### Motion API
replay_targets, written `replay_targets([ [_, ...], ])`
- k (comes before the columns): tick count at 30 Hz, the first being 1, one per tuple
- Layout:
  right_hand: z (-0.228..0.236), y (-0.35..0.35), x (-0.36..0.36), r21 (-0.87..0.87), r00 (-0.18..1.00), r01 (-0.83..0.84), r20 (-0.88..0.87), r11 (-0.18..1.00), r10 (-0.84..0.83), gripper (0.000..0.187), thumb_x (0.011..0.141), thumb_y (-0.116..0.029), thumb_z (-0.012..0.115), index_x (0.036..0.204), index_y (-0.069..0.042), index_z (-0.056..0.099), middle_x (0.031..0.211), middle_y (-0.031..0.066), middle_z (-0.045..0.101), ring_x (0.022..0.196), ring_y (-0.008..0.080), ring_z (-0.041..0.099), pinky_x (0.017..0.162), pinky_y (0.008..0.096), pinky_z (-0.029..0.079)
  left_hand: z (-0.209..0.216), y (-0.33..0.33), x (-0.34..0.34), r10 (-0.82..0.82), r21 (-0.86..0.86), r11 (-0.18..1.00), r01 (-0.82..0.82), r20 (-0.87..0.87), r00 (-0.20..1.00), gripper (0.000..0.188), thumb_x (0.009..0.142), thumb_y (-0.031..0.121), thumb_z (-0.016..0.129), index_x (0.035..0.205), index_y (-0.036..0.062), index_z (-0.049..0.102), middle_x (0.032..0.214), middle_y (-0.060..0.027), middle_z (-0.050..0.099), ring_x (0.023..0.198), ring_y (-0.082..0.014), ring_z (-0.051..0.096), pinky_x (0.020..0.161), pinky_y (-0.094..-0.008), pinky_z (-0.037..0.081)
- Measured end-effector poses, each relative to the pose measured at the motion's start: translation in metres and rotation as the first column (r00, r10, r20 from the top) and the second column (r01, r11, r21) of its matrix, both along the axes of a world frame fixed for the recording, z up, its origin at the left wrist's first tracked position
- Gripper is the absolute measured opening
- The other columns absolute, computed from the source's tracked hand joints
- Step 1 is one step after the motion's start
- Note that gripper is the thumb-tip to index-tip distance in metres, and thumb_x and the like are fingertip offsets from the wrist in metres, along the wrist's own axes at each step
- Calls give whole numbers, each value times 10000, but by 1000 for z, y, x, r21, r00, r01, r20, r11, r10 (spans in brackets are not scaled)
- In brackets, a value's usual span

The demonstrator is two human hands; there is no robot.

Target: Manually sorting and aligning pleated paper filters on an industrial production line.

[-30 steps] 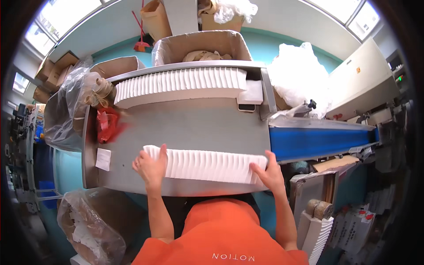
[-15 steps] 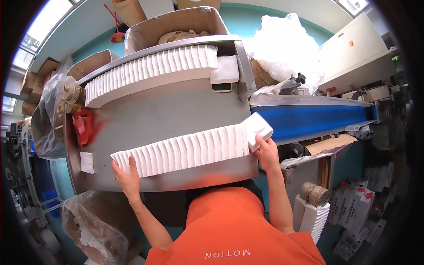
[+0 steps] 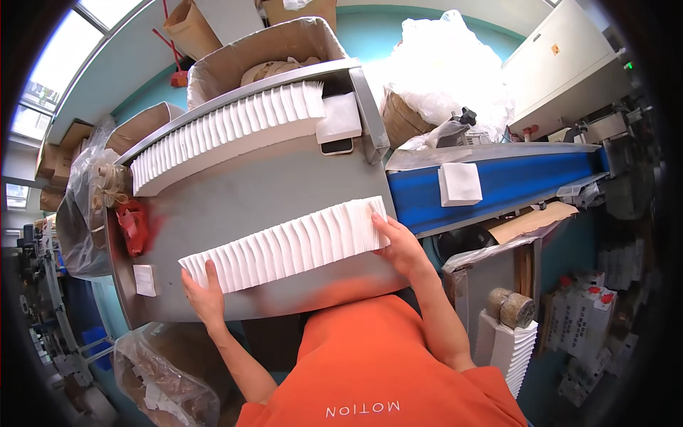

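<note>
A long row of white folded paper napkins (image 3: 292, 245), standing on edge in bundles, lies along the near side of the grey metal table (image 3: 270, 188). My left hand (image 3: 204, 293) holds its left end, thumb over the top. At the opposite end my right hand (image 3: 398, 245) is closed on the last napkins, thumb on top and fingers against the end face. Off to the right, a separate napkin stack (image 3: 460, 183) rests flat on the blue conveyor belt (image 3: 526, 178).
A second napkin row (image 3: 228, 139) curves along the table's far edge, with a small stack (image 3: 339, 118) and a phone (image 3: 337, 146) at its right end. Red plastic (image 3: 132, 226) and a small white stack (image 3: 144, 280) lie at left. Cardboard boxes (image 3: 213, 82) stand behind.
A small napkin stack that my right hand held by the row's right end is now on the conveyor belt. My right hand has moved left onto the row's end; my left hand stays.
</note>
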State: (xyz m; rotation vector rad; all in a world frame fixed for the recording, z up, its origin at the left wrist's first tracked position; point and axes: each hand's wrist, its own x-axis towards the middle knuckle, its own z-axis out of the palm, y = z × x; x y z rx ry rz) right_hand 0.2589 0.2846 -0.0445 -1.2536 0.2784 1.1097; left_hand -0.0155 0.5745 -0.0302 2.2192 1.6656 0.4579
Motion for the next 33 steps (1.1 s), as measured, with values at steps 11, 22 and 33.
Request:
replay_targets([
  [11, -16, 63, 46, 190, 916, -396, 16, 898, 400, 424, 978, -297, 558, 1360, -117, 536, 1269, 36, 576, 1149, 179, 540, 954, 396, 480, -12, 16, -30, 116, 23, 993, -117, 64, 991, 826, 928, 542, 588, 1380, -115, 374, 1376, -336, 454, 1288, -460, 442, 1075, -478, 360],
  [22, -14, 106, 87, -734, -45, -353, 633, 581, 773, 487, 803, -94, 607, 1276, -28, 511, 1127, 134, 613, 1024, 312, 603, 818, 447, 484, -9, 0, -15, 147, 64, 986, -154, 99, 984, 800, 919, 542, 593, 1359, -99, 406, 1328, -323, 497, 1237, -475, 475, 1045, -494, 383],
  [33, 18, 80, 7, -326, 316, -444, 815, 835, 486, 331, 961, -294, 589, 1122, -5, 585, 1064, 221, 603, 963, 380, 599, 854, 405, 486, -12, 1, -21, 55, 68, 996, -62, 105, 993, 731, 938, 466, 610, 1352, -104, 414, 1301, -313, 525, 1205, -444, 517, 1036, -471, 400],
])
